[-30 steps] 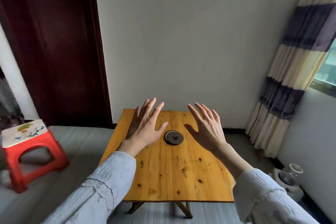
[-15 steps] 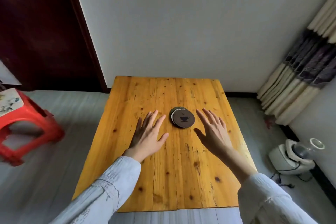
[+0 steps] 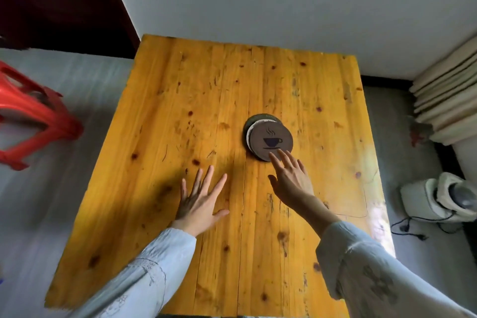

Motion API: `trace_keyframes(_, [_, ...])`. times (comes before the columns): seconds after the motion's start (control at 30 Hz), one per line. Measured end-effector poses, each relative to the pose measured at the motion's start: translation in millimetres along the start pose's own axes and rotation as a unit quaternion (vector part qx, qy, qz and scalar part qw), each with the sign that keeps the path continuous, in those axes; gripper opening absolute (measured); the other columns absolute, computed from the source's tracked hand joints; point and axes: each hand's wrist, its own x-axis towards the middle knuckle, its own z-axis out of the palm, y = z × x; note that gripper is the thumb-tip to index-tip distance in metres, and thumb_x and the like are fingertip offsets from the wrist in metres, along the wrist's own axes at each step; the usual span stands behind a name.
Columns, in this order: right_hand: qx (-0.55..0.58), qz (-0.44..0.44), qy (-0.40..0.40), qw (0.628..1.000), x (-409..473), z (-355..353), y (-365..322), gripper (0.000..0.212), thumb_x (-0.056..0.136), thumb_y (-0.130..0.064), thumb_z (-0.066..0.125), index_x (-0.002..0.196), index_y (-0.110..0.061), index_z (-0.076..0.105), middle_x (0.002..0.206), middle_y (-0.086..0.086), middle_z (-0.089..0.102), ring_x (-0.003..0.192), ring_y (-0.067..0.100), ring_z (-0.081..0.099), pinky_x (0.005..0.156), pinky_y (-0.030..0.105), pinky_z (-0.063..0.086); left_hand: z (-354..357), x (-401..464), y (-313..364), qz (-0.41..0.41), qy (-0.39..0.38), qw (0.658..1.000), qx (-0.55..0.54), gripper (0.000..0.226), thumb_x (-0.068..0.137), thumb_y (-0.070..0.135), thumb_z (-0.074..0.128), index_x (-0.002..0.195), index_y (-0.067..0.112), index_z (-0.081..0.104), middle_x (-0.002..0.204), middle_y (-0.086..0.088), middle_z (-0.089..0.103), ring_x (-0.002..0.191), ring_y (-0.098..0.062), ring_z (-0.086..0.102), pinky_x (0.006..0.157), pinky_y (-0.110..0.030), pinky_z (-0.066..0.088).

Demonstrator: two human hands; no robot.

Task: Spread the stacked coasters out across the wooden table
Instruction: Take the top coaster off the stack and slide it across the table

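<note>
Since the earlier frame the right hand (image 3: pixel 291 181) has reached forward, fingertips now at the near edge of the coasters (image 3: pixel 269 141). A red stool (image 3: pixel 31 116) stands left of the table (image 3: pixel 180 111). The left hand (image 3: pixel 198 201) is spread flat and empty. The stack sits slightly fanned at mid-table; the right hand is released, grasping nothing.

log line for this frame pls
phase: reach | right hand: open, fingertips at near edge of top coaster | left hand: open, flat over table | coaster stack: slightly offset, not spread
</note>
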Motion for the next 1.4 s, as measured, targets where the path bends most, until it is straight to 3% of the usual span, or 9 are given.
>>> trace_keyframes(0.13, [-0.020,-0.014,-0.015,1.000,37.0,27.3,9.4,0.065,0.092,-0.033,0.047,0.146,-0.019,0.013,0.158,0.010,0.015,0.146,0.028,0.012,0.119,0.045,0.018,44.5,14.8,-16.3,-0.060,-0.081,0.995,0.005,0.106,0.076,0.059,0.055,0.129,0.036,-0.035,0.139,-0.001,-0.047,0.130,-0.025,-0.039,0.104,-0.066,-0.014])
trace_keyframes(0.3, [-0.036,-0.010,0.020,0.999,72.7,42.8,7.0,0.062,0.094,-0.031,0.042,0.146,-0.016,0.011,0.158,0.011,0.013,0.145,0.031,0.012,0.118,0.049,0.016,61.2,17.8,-23.5,-0.061,-0.059,0.996,0.012,0.109,0.072,0.061,0.054,0.124,0.044,-0.040,0.131,0.006,-0.056,0.126,-0.021,-0.045,0.101,-0.067,-0.016])
trace_keyframes(0.5, [-0.043,-0.042,0.028,0.998,65.8,48.4,9.5,0.055,0.095,-0.006,0.033,0.146,-0.010,0.012,0.157,0.015,0.011,0.145,0.036,0.006,0.120,0.049,0.011,59.4,15.5,-24.9,-0.061,-0.065,0.996,0.003,0.108,0.073,0.060,0.054,0.122,0.044,-0.040,0.136,0.004,-0.050,0.129,-0.023,-0.041,0.102,-0.066,-0.016])
trace_keyframes(0.8, [-0.011,-0.086,-0.002,0.996,1.8,61.4,-5.7,0.058,0.093,-0.007,0.035,0.146,-0.017,0.013,0.158,0.008,0.012,0.146,0.027,0.005,0.122,0.045,0.005,57.2,17.2,-25.1,-0.050,-0.055,0.997,-0.019,0.105,0.073,0.059,0.055,0.124,0.044,-0.036,0.139,0.003,-0.045,0.129,-0.021,-0.039,0.104,-0.068,-0.012])
trace_keyframes(1.07, [0.004,-0.098,-0.028,0.995,-77.5,110.7,-37.3,0.058,0.091,-0.007,0.036,0.145,-0.017,0.018,0.157,0.006,0.014,0.146,0.028,0.005,0.121,0.047,0.006,63.1,21.1,-32.5,-0.031,-0.022,0.999,-0.017,0.103,0.071,0.063,0.055,0.129,0.044,-0.029,0.138,0.006,-0.043,0.135,-0.021,-0.032,0.104,-0.069,-0.011])
trace_keyframes(1.2, [0.011,-0.082,0.013,0.996,-104.7,122.2,-55.8,0.055,0.084,-0.007,0.046,0.138,-0.012,0.038,0.148,0.011,0.038,0.139,0.034,0.032,0.111,0.051,0.029,67.2,17.8,-32.0,-0.017,0.011,1.000,-0.022,0.097,0.073,0.061,0.054,0.139,0.041,-0.014,0.150,0.002,-0.030,0.138,-0.024,-0.026,0.104,-0.068,-0.011])
trace_keyframes(1.3, [-0.011,-0.075,0.015,0.997,-119.8,128.9,-63.9,0.057,0.078,-0.007,0.059,0.134,-0.010,0.046,0.143,0.013,0.046,0.132,0.036,0.042,0.103,0.052,0.039,75.3,4.0,-29.4,0.004,0.046,0.998,-0.032,0.082,0.082,0.050,0.052,0.142,0.037,-0.002,0.155,0.000,-0.018,0.141,-0.024,-0.021,0.107,-0.064,-0.011])
trace_keyframes(1.4, [-0.018,-0.089,0.015,0.996,-122.9,128.1,-62.8,0.050,0.082,-0.013,0.060,0.131,-0.010,0.049,0.142,0.014,0.047,0.131,0.036,0.044,0.103,0.052,0.040,81.8,-12.1,-26.9,0.033,0.073,0.992,-0.093,0.062,0.089,0.025,0.049,0.142,0.030,0.017,0.157,0.001,-0.003,0.143,-0.020,-0.013,0.111,-0.059,-0.011])
